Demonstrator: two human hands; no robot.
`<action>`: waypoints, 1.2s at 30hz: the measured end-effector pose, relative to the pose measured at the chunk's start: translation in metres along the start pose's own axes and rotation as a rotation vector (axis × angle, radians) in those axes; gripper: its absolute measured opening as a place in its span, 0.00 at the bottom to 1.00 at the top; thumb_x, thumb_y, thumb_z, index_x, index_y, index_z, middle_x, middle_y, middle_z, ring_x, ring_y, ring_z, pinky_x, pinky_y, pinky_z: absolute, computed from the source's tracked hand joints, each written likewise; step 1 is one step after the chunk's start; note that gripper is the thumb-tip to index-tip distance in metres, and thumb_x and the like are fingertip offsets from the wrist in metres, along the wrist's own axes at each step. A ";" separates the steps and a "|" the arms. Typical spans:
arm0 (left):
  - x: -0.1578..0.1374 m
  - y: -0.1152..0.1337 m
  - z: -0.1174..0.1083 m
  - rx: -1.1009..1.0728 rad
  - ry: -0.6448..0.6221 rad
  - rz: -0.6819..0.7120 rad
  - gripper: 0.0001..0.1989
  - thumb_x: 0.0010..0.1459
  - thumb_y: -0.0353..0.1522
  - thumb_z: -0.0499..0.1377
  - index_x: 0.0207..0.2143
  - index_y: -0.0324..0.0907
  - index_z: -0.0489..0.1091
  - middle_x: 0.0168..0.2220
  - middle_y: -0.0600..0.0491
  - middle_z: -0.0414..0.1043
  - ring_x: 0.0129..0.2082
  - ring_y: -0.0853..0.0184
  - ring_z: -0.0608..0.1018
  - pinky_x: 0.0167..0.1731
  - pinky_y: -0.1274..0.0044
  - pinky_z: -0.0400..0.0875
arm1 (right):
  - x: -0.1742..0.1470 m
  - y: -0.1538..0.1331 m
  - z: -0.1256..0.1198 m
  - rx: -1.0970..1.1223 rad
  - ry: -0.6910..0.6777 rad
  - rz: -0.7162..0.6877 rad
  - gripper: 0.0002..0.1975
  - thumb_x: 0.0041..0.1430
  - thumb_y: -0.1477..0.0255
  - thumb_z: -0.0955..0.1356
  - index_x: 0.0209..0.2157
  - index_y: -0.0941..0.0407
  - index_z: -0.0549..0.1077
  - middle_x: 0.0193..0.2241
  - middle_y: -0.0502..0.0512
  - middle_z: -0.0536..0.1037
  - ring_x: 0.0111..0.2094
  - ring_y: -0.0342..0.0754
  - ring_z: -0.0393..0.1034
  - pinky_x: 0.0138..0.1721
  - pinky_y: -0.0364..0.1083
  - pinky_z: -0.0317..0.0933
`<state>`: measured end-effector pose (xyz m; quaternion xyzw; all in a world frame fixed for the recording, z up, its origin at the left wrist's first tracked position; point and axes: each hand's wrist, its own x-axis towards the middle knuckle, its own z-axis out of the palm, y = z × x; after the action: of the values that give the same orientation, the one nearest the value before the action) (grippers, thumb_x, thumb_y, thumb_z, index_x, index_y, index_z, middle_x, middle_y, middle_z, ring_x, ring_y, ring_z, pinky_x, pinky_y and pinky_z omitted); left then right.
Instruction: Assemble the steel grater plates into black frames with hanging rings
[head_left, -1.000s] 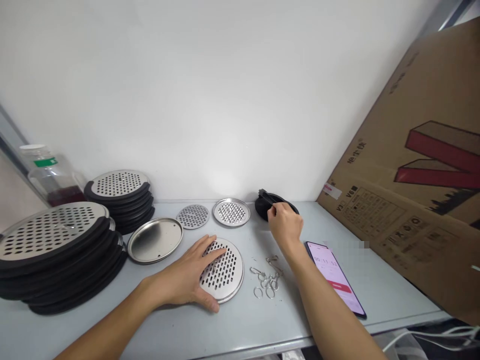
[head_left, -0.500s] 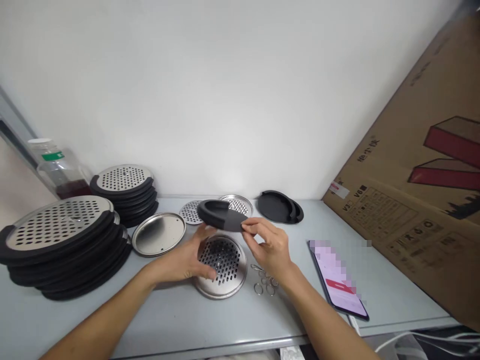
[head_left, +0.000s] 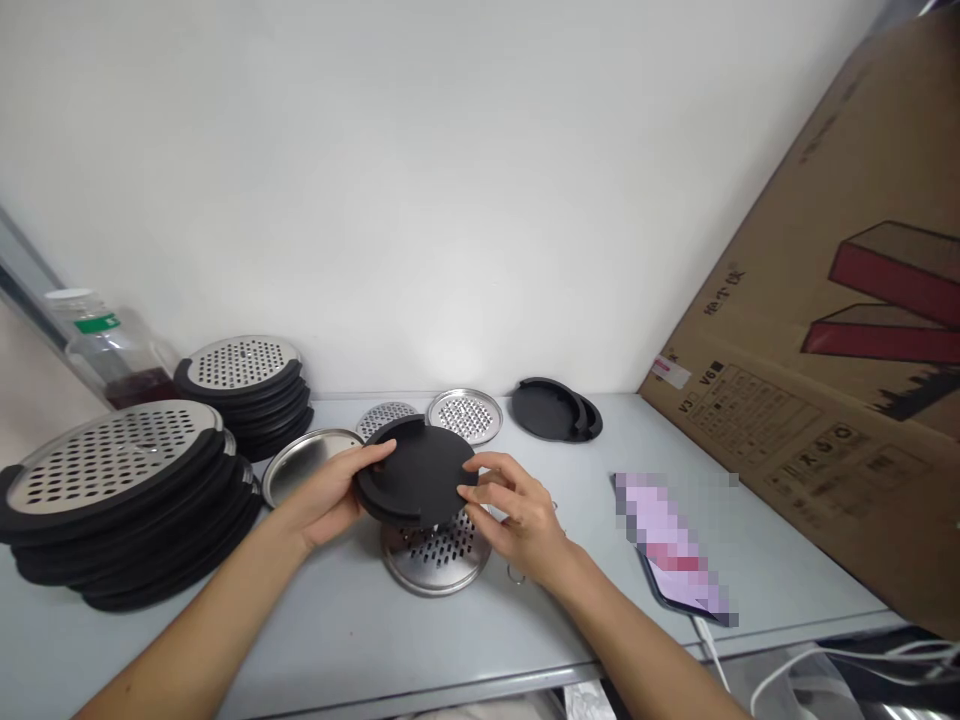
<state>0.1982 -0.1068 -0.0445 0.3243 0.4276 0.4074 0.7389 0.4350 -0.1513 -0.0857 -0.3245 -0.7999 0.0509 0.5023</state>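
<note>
My left hand grips the left edge of a round black plastic holder, thumb over its raised rim. My right hand pinches its right edge between thumb and fingers. The holder is tilted, its flat inner face showing. Below it, a round metal grater disc lies on the table, partly covered by the holder. A plain shiny metal disc lies behind my left hand. Farther back are a grater disc with raised teeth and a flat perforated disc. Metal rings are mostly hidden behind my right hand.
Two stacks of black-rimmed perforated discs stand at left, beside a clear bottle of dark liquid. Black holders lie by the wall. A phone with a cable lies right, near a large cardboard box.
The black holder has come lower and tipped to show its inner face. My left hand has moved from beneath it to grip its left edge; my right hand still holds the right edge.
</note>
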 end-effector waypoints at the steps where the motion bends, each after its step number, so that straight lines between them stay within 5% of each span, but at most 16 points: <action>1: 0.000 0.001 0.002 -0.016 0.020 0.005 0.07 0.55 0.29 0.64 0.34 0.33 0.77 0.36 0.42 0.80 0.34 0.62 0.81 0.35 0.75 0.78 | 0.001 -0.001 0.001 0.007 0.004 0.047 0.10 0.60 0.76 0.67 0.43 0.51 0.69 0.48 0.58 0.69 0.28 0.40 0.69 0.31 0.45 0.69; 7: 0.002 0.004 0.003 -0.111 0.115 0.181 0.05 0.54 0.27 0.64 0.34 0.34 0.76 0.35 0.45 0.80 0.30 0.67 0.80 0.30 0.81 0.77 | 0.009 -0.011 -0.007 0.001 -0.168 0.498 0.29 0.50 0.59 0.74 0.50 0.52 0.63 0.47 0.58 0.68 0.47 0.54 0.68 0.48 0.54 0.67; 10: 0.002 0.003 0.006 -0.107 0.136 0.215 0.06 0.54 0.28 0.64 0.35 0.34 0.76 0.35 0.45 0.80 0.31 0.66 0.81 0.30 0.81 0.76 | 0.013 -0.023 -0.010 0.053 -0.422 0.450 0.43 0.42 0.53 0.76 0.58 0.49 0.60 0.59 0.60 0.59 0.59 0.59 0.57 0.55 0.56 0.61; 14: 0.002 -0.002 0.009 -0.085 0.150 0.232 0.05 0.55 0.29 0.63 0.35 0.35 0.76 0.33 0.46 0.81 0.29 0.66 0.81 0.29 0.80 0.77 | 0.012 -0.035 -0.002 0.025 -0.574 0.326 0.61 0.32 0.51 0.78 0.66 0.44 0.48 0.66 0.60 0.45 0.66 0.66 0.41 0.61 0.60 0.50; 20: 0.001 -0.003 0.010 -0.072 0.168 0.305 0.06 0.55 0.29 0.64 0.36 0.37 0.76 0.32 0.50 0.80 0.25 0.71 0.78 0.27 0.83 0.75 | 0.002 -0.026 0.009 -0.121 -0.656 0.414 0.61 0.31 0.49 0.77 0.66 0.44 0.49 0.67 0.61 0.42 0.66 0.72 0.37 0.60 0.66 0.46; 29: 0.003 -0.005 0.008 -0.069 0.187 0.312 0.11 0.53 0.31 0.66 0.39 0.36 0.76 0.35 0.47 0.80 0.32 0.66 0.81 0.28 0.81 0.76 | -0.001 -0.028 0.015 -0.177 -0.649 0.471 0.57 0.34 0.51 0.77 0.65 0.46 0.52 0.67 0.63 0.42 0.65 0.71 0.39 0.59 0.66 0.48; 36: 0.002 0.000 0.004 0.071 0.167 0.281 0.16 0.52 0.33 0.67 0.44 0.38 0.74 0.41 0.45 0.79 0.37 0.64 0.81 0.31 0.80 0.76 | 0.000 -0.007 -0.015 -0.179 -0.678 0.542 0.54 0.37 0.55 0.76 0.65 0.47 0.53 0.65 0.65 0.47 0.65 0.70 0.39 0.57 0.64 0.52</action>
<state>0.2027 -0.1056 -0.0434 0.3717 0.4521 0.5169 0.6247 0.4440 -0.1605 -0.0757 -0.5295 -0.8068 0.2149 0.1500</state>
